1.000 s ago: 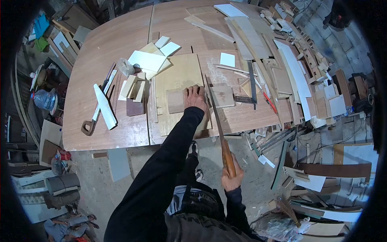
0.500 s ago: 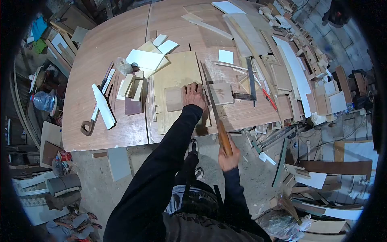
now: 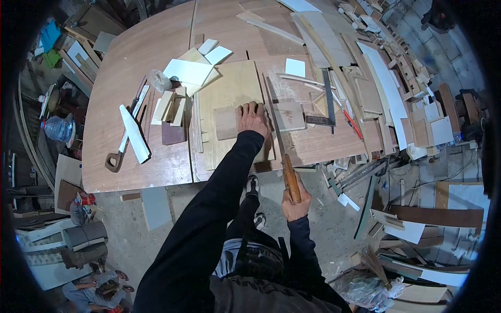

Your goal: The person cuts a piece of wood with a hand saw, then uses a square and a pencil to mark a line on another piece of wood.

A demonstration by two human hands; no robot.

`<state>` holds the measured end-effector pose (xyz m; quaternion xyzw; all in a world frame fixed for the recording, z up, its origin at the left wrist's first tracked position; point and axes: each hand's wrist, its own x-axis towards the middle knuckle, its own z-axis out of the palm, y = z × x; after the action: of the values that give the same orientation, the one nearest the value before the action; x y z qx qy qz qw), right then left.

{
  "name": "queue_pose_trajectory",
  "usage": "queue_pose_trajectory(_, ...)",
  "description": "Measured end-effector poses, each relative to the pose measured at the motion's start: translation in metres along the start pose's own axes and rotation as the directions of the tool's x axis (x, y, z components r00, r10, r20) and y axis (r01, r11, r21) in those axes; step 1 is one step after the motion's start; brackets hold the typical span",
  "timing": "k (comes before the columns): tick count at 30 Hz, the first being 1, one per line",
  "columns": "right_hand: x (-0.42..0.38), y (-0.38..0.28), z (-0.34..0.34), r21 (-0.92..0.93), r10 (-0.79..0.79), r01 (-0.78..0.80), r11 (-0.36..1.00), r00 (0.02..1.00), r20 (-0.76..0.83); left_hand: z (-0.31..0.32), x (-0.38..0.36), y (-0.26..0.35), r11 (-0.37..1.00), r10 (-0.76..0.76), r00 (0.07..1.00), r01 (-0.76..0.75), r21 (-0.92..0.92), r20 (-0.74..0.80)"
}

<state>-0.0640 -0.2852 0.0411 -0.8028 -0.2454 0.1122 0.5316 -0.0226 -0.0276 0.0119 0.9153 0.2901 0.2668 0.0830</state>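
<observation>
On the big brown table (image 3: 130, 57), a flat piece of wood (image 3: 225, 124) lies on top of a wider, light board (image 3: 229, 83), and part of it sticks out past that board's right side. The left hand (image 3: 253, 119) presses down on it with its fingers laid out, not closed around it. The right hand (image 3: 296, 203) is wrapped tight around the handle of a saw (image 3: 290, 177), and the blade lies across the wood, very near the left hand. If the blade jumped or slid sideways, it could cut that hand. The wood could also wiggle or turn, because I see only one hand pushing on it and no clamp. The end that sticks out could shake or snap and leave a rough edge. Left of the boards sits a crumpled clear bag (image 3: 159, 81), but I can't tell what is in it. Off the table's left side is a big clear bottle (image 3: 56, 129), with a smaller bottle (image 3: 77, 213) lower down. I can't tell if they hold water.
</observation>
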Motion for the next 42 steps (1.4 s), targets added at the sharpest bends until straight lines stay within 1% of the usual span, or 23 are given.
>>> queue_pose_trajectory(2,-0.007,-0.001,-0.004,-0.005,0.002,-0.002,1.0,1.0,-0.002,0.004,-0.003,0.0,1.0,0.001,1.0,-0.001,0.013,0.01)
queue_pose_trajectory(4,-0.012,-0.005,-0.007,-0.002,-0.007,0.007,1.0,1.0,-0.011,0.007,-0.002,-0.001,1.0,-0.014,0.999,0.015,0.025,-0.037)
queue_pose_trajectory(6,-0.032,-0.007,-0.019,-0.021,-0.011,0.011,1.0,1.0,0.001,0.009,-0.002,-0.002,1.0,-0.022,1.0,0.022,0.011,-0.007)
queue_pose_trajectory(7,-0.038,-0.012,-0.025,-0.01,0.082,-0.081,0.997,0.996,0.044,0.007,-0.002,-0.001,1.0,-0.028,0.999,0.028,-0.003,0.017)
queue_pose_trajectory(11,-0.017,-0.012,-0.019,-0.056,0.158,-0.154,0.986,0.984,0.085,0.007,-0.004,-0.002,1.0,0.001,0.999,-0.001,0.016,0.04)
queue_pose_trajectory(13,0.002,-0.003,-0.003,-0.026,-0.013,0.013,1.0,1.0,0.011,0.006,-0.002,-0.003,1.0,0.016,1.0,-0.016,0.019,0.026)
queue_pose_trajectory(17,-0.01,-0.008,-0.006,0.021,-0.035,0.035,0.999,0.999,0.011,0.008,0.003,-0.004,0.999,0.005,1.0,-0.005,0.033,-0.001)
queue_pose_trajectory(19,-0.041,-0.009,-0.022,-0.022,0.092,-0.091,0.996,0.995,0.033,0.009,-0.001,-0.003,0.999,-0.046,0.997,0.045,0.012,0.064)
queue_pose_trajectory(20,-0.038,-0.009,-0.026,-0.025,0.085,-0.084,0.996,0.996,0.038,0.009,0.001,-0.002,0.999,-0.053,0.997,0.052,0.011,0.058)
queue_pose_trajectory(22,-0.04,-0.014,-0.027,0.131,0.301,-0.319,0.939,0.944,0.139,0.006,-0.003,-0.003,0.998,0.002,1.0,-0.003,0.061,0.016)
queue_pose_trajectory(23,-0.033,-0.004,-0.015,0.142,0.216,-0.222,0.965,0.975,0.056,0.006,-0.003,-0.002,0.998,0.004,1.0,-0.005,0.059,0.016)
queue_pose_trajectory(24,-0.02,-0.011,-0.012,0.139,0.216,-0.222,0.965,0.975,0.053,0.008,-0.004,-0.003,0.999,0.017,1.0,-0.017,0.037,0.002)
queue_pose_trajectory(26,0.006,-0.03,-0.007,0.007,0.124,-0.125,0.992,0.992,0.036,0.006,0.0,-0.006,0.999,0.033,0.999,-0.033,0.026,-0.018)
queue_pose_trajectory(28,-0.005,-0.027,-0.015,0.004,0.142,-0.142,0.99,0.989,0.031,0.007,-0.002,-0.003,1.0,-0.025,0.998,0.026,-0.003,0.061)
queue_pose_trajectory(30,-0.024,-0.026,-0.026,-0.033,0.184,-0.181,0.983,0.978,0.094,0.003,0.001,-0.001,1.0,-0.018,0.998,0.017,0.016,0.052)
queue_pose_trajectory(31,-0.039,-0.024,-0.03,-0.082,0.087,-0.083,0.993,0.995,0.051,0.001,-0.001,-0.001,0.999,-0.025,0.998,0.023,0.036,0.057)
queue_pose_trajectory(34,-0.051,-0.027,-0.036,-0.032,0.133,-0.131,0.991,0.99,0.054,0.001,-0.001,-0.001,0.999,-0.022,0.998,0.019,0.051,0.057)
queue_pose_trajectory(35,-0.046,-0.027,-0.037,-0.074,0.057,-0.054,0.996,0.998,0.035,0.0,-0.003,-0.002,0.999,-0.016,0.998,0.013,0.049,0.063)
queue_pose_trajectory(36,-0.028,-0.031,-0.031,-0.077,0.053,-0.051,0.996,0.998,0.029,-0.001,-0.002,-0.003,0.999,-0.004,0.999,0.002,0.033,0.047)
queue_pose_trajectory(38,0.001,-0.039,-0.018,-0.028,0.131,-0.129,0.991,0.988,0.082,-0.001,-0.001,0.0,1.0,0.015,0.999,-0.016,0.017,0.031)
queue_pose_trajectory(39,0.002,-0.042,-0.018,-0.024,0.13,-0.128,0.991,0.988,0.078,0.001,-0.003,-0.001,1.0,0.005,0.999,-0.005,0.01,0.04)
queue_pose_trajectory(41,0.006,-0.051,-0.02,-0.045,0.276,-0.273,0.961,0.951,0.141,0.007,0.0,-0.004,1.0,-0.002,0.999,0.002,0.004,0.043)
queue_pose_trajectory(42,-0.014,-0.039,-0.025,-0.053,0.286,-0.281,0.958,0.947,0.145,0.012,-0.007,-0.004,1.0,-0.011,1.0,0.01,0.015,0.026)
